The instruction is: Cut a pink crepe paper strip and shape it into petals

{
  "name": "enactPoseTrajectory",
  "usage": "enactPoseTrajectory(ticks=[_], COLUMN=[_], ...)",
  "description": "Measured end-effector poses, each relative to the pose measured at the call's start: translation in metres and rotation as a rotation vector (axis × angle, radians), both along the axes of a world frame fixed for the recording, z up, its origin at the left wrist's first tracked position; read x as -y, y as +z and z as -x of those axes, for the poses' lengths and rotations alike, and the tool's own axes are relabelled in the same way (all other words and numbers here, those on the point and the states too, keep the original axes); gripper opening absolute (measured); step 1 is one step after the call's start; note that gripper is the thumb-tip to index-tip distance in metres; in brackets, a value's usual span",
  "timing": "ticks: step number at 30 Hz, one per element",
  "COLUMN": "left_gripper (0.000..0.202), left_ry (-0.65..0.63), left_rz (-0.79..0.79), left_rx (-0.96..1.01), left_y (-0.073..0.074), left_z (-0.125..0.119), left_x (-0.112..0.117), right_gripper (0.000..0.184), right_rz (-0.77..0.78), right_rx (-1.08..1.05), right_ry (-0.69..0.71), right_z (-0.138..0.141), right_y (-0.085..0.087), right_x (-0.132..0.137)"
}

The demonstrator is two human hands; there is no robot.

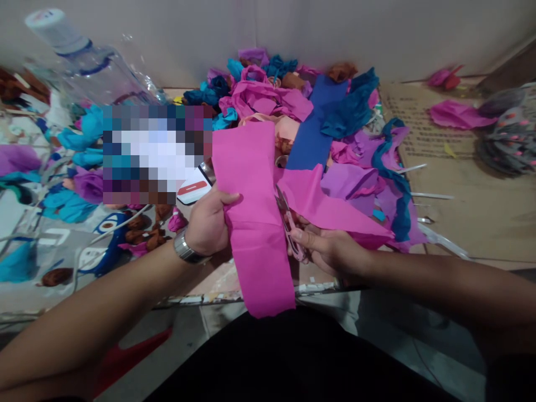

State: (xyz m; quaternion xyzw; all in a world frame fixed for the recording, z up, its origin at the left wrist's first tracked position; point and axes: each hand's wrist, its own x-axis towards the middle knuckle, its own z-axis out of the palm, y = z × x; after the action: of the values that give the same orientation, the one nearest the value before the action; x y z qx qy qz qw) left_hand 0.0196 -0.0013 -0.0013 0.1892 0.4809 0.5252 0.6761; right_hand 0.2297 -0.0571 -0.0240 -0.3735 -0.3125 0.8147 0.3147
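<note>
My left hand (209, 222), with a metal watch (186, 248) on its wrist, grips a wide pink crepe paper strip (257, 184) at its left edge, thumb on top. The strip hangs down past the table's front edge. My right hand (329, 245) is closed around small pink-handled scissors (286, 215), their blades pointing up along the strip's right edge. Beside them, a pointed pink crepe paper piece (322, 201) spreads over my right fingers and partly hides them. Whether it is still joined to the strip, I cannot tell.
Crumpled crepe paper flowers (262, 95) and a flat blue strip (316, 120) lie behind my hands. A clear bottle (104, 70) stands at the back left, near a partly blurred phone (195, 187). Cardboard (469, 212) with a dark netted bundle (508, 139) lies at right.
</note>
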Motion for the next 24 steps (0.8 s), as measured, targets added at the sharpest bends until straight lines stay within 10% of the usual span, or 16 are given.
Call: enactPoseTrajectory(ticks=[24], left_gripper=[0.049], left_ry=[-0.052], left_rz=[0.000], left_rx=[-0.011], left_y=[0.003], left_z=[-0.004], left_x=[0.006], right_gripper=[0.033], right_rz=[-0.056], right_rx=[0.015], right_ry=[-0.006], right_z=[-0.001], right_y=[-0.011], right_x=[0.000])
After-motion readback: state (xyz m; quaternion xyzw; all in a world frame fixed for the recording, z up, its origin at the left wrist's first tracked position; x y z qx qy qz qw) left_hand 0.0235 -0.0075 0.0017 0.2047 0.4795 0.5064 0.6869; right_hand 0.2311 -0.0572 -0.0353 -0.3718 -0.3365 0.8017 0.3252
